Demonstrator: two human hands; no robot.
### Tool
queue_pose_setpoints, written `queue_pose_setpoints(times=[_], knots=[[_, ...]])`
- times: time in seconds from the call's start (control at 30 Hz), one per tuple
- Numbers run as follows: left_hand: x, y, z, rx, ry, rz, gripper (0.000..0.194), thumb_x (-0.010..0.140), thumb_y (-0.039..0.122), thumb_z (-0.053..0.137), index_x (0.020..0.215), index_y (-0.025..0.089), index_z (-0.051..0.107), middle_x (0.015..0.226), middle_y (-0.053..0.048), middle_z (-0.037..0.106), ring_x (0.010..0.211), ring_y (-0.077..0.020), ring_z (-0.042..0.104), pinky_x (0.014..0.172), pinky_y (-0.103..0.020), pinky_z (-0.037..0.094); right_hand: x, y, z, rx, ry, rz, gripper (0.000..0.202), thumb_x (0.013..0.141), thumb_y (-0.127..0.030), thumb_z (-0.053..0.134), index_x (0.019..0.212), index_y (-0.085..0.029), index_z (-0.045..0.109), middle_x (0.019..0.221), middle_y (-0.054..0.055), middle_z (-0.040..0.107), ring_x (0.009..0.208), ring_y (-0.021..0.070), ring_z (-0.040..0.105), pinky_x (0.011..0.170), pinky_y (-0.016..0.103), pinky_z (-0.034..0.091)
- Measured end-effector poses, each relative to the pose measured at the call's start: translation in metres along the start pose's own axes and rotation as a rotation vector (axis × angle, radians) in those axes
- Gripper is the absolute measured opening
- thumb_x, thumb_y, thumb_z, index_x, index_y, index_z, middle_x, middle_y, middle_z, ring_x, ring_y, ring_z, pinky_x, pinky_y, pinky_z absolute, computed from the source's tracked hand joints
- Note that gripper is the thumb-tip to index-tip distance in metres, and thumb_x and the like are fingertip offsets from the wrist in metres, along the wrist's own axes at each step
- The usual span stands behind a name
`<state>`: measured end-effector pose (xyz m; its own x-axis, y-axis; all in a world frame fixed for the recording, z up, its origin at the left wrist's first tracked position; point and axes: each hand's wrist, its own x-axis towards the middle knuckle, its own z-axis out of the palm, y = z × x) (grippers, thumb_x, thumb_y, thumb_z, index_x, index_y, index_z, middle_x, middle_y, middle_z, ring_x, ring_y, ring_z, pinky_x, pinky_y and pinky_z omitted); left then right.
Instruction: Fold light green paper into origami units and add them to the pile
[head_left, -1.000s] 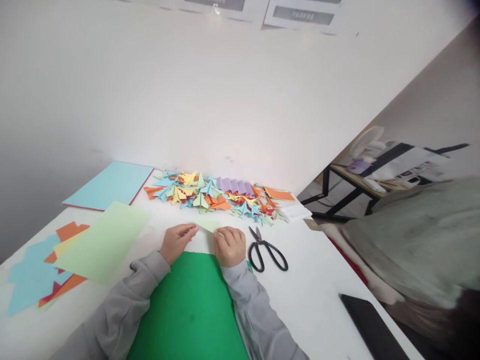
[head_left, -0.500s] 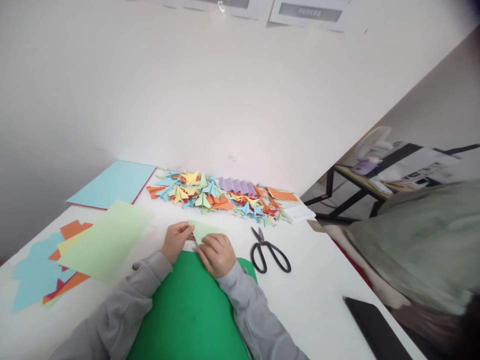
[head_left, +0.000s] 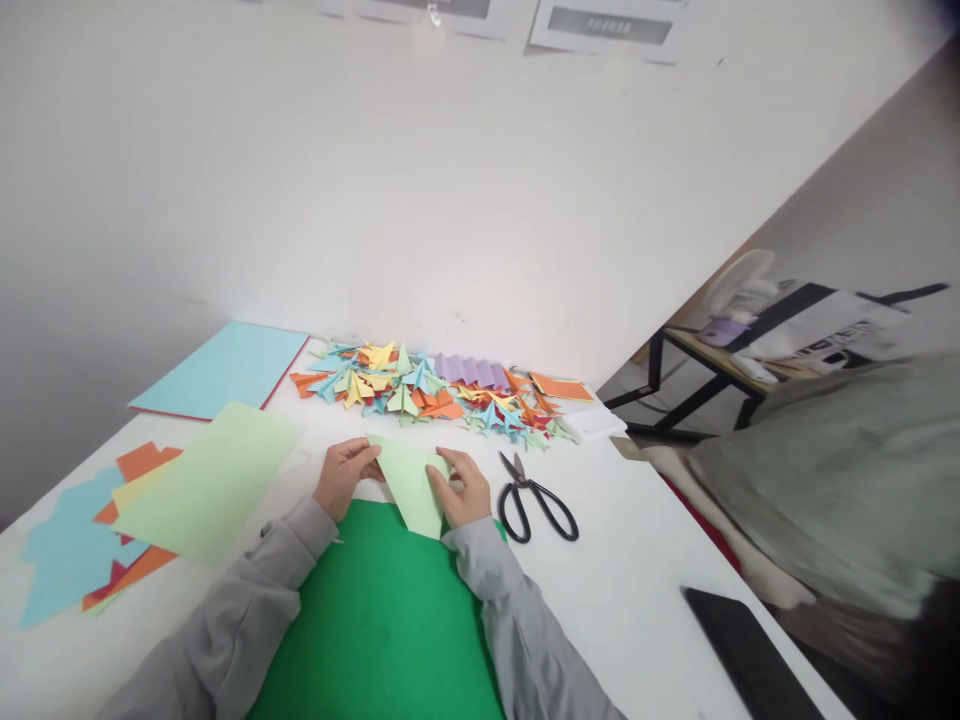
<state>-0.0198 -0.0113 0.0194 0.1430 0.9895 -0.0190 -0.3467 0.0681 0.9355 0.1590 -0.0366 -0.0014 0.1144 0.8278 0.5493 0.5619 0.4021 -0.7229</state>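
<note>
A small light green paper (head_left: pixel 410 487) is held up between my two hands, above the far end of a green sheet (head_left: pixel 379 610). My left hand (head_left: pixel 346 478) pinches its upper left corner. On the other side, my right hand (head_left: pixel 463 488) grips the right edge, with the thumb on the near face. The paper narrows toward its lower end. Behind my hands lies a row of small folded paper planes (head_left: pixel 405 385) in several colours. Black-handled scissors (head_left: pixel 531 497) rest on the table, right of my right hand, with their blades apart.
Loose coloured sheets, the top one green (head_left: pixel 210 485), lie at the left. Blue sheets (head_left: pixel 225 368) are behind them. A black flat object (head_left: pixel 746 650) lies at the right edge, beside a seated person (head_left: pixel 840 480). A wall (head_left: pixel 450 200) stands behind the table (head_left: pixel 600 580).
The green paper has been opened out toward me and shows more of its surface. My right hand has moved right and up, from over the paper to its right edge.
</note>
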Motion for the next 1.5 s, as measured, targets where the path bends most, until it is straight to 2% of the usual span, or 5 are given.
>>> queue_pose_setpoints(times=[0.2,0.5,0.9,1.23,1.5], knots=[[0.000,0.000,0.002,0.019,0.141,-0.015,0.037,0.060,0.030,0.065,0.090,0.010,0.059,0.071,-0.003,0.062,0.060,-0.0124,0.056,0.053,-0.025,0.045,-0.005,0.003,0.011,0.360,-0.032,0.478,0.025,0.058,-0.036,0.064,0.068,-0.014,0.061,0.040,-0.005,0.048,0.032,0.0090,0.043,0.032,0.022,0.039],[-0.005,-0.004,0.007,0.088,-0.120,-0.025,0.060,0.058,0.023,0.066,0.113,0.012,0.045,0.074,-0.002,0.064,0.070,-0.0146,0.059,0.064,-0.026,0.045,0.001,0.005,0.008,0.724,0.096,0.655,0.027,0.055,-0.037,0.068,0.066,-0.017,0.054,0.052,-0.004,0.056,0.039,0.0092,0.051,0.037,0.022,0.046],[-0.006,0.002,0.007,0.198,-0.096,-0.034,0.030,0.055,0.024,0.067,0.083,0.012,0.065,0.074,-0.004,0.066,0.069,-0.0158,0.058,0.062,-0.026,0.045,0.003,0.003,-0.004,0.532,-0.162,0.182,0.018,0.062,-0.016,0.060,0.077,-0.024,0.066,0.089,0.004,0.055,0.079,0.0165,0.055,0.056,0.024,0.047],[-0.007,-0.002,0.002,0.106,-0.383,0.035,0.067,0.040,0.011,0.076,0.104,0.014,0.056,0.104,-0.010,0.058,0.092,-0.0233,0.055,0.076,-0.036,0.046,0.003,0.012,-0.003,0.590,-0.001,0.254,0.015,0.055,-0.017,0.067,0.070,-0.023,0.067,0.087,0.004,0.058,0.083,0.0182,0.057,0.064,0.027,0.048],[-0.003,-0.009,0.001,0.286,-0.254,0.230,0.026,0.056,0.020,0.069,0.082,0.017,0.067,0.093,-0.009,0.059,0.087,-0.0207,0.057,0.075,-0.033,0.047,0.003,0.004,-0.003,0.595,-0.053,0.301,0.013,0.054,-0.017,0.067,0.066,-0.021,0.067,0.087,0.005,0.058,0.082,0.0181,0.056,0.061,0.026,0.047]])
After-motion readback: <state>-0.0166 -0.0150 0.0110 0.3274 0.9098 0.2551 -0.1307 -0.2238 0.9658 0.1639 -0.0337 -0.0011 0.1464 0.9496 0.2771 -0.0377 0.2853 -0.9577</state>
